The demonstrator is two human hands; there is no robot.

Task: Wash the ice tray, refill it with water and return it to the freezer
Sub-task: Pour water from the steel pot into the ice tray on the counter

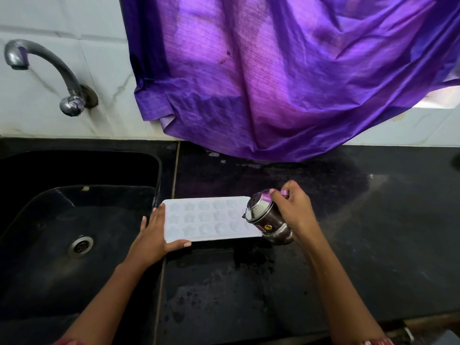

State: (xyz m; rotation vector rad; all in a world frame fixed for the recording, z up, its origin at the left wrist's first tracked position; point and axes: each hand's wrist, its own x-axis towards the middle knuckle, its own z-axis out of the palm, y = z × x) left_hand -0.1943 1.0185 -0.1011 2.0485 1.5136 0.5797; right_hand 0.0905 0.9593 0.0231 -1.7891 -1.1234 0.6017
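both bare forearms reach forward. the left hand (pixel 153 232) lies flat, fingers straight against the short end of the ice tray (pixel 211 217), thumb along its near edge. the right hand (pixel 292 211) curls round a tilted steel jug (pixel 263 220).

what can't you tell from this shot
Water in the tray cells: head view, white on white, too faint.
Contents of the jug: head view, hidden by its steel wall and the right hand.
Tray's right end: covered by the jug.
Behind the purple cloth: hidden by it.
Freezer: outside the frame.
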